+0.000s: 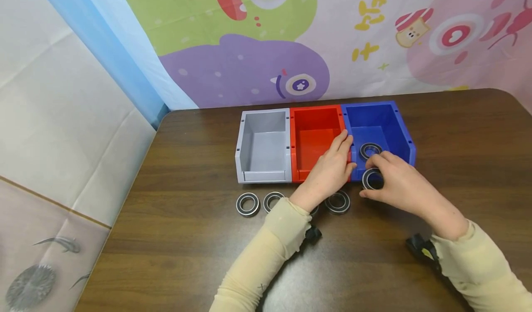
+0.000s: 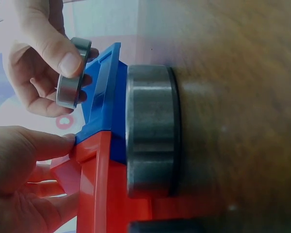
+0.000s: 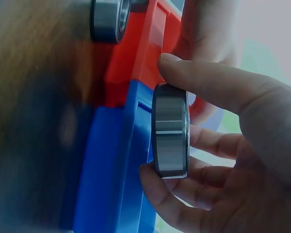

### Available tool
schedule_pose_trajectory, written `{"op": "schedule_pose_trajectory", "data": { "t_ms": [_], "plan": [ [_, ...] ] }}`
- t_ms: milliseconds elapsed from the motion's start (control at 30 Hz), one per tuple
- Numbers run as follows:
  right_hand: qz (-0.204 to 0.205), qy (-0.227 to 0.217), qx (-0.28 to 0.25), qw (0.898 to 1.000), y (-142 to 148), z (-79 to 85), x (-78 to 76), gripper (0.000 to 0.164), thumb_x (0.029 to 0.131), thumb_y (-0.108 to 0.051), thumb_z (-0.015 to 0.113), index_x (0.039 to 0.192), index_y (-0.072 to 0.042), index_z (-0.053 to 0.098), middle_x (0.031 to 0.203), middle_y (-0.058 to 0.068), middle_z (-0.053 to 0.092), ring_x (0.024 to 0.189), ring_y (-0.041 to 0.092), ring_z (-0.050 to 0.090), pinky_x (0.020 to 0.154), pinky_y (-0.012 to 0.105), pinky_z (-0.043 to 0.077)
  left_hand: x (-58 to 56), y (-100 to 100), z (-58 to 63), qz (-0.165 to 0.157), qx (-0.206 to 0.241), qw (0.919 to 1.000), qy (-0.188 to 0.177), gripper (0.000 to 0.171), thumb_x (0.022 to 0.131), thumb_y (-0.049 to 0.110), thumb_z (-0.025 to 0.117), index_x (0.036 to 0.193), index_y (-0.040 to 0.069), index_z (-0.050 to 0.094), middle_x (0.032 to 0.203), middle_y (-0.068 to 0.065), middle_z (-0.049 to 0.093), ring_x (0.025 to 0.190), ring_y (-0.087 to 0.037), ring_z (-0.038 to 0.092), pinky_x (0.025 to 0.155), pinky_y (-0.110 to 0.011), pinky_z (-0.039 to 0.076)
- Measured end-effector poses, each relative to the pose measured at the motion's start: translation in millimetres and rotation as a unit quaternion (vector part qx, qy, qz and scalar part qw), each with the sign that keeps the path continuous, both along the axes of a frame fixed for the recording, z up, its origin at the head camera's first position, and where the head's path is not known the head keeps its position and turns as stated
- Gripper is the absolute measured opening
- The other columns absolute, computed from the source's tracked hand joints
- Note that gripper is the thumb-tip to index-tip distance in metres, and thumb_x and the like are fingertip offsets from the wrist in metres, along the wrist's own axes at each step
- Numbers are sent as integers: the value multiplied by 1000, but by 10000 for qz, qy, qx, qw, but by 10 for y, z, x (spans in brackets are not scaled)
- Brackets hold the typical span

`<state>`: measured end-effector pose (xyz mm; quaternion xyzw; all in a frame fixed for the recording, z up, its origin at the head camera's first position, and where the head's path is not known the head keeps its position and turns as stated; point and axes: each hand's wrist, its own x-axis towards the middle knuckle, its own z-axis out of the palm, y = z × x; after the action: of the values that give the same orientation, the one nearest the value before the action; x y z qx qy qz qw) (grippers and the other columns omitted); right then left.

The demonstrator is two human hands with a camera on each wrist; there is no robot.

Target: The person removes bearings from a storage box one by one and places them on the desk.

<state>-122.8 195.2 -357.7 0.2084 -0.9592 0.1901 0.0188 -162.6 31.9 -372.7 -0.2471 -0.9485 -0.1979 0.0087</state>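
Head view: three bins (image 1: 262,148), five bearings, one (image 1: 371,179) in right hand's (image 1: 396,182) grip (left hand (image 1: 330,171) relaxed, flat on red bin (image 1: 311,141))

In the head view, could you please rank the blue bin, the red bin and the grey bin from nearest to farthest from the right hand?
1. Blue bin: on the right; the right hand holds a ring at its front edge.
2. Red bin: in the middle, under the left hand.
3. Grey bin: leftmost in the row, farthest away.
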Motion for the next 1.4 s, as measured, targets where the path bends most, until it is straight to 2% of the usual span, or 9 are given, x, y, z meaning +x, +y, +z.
{"op": "schedule_pose_trajectory", "data": {
  "t_ms": [367,733,900,1400],
  "plan": [
    [412,-369,355,9978,-53,-34,81,50,61,-31,82,96,-4,59,93,11,59,84,25,58,74,44,49,5,-3,-11,42,37,10000,-26,63,89,28,56,142,9,29,150,-4,22,124,-16,46,94,-26,43],
    [954,-634,474,9923,-81,-99,129,44,62,-29,81,94,-6,63,87,4,59,76,19,58,69,40,49,1,-10,-24,23,32,10000,-10,63,89,28,56,143,9,29,150,-4,22,125,-17,44,95,-26,42],
    [980,-781,658,9899,-110,-160,127,43,63,-26,81,95,-6,63,88,5,60,76,18,59,69,40,50,5,-8,-17,14,42,10000,-24,64,89,28,56,143,9,28,150,-4,22,125,-17,44,94,-26,42],
    [1052,-386,835,9902,-190,-209,166,44,60,-22,83,95,-3,62,86,7,58,75,21,58,70,41,49,-2,-9,-21,15,42,10000,31,63,89,28,57,142,9,29,149,-5,24,126,-17,43,95,-28,42]
  ]
}}
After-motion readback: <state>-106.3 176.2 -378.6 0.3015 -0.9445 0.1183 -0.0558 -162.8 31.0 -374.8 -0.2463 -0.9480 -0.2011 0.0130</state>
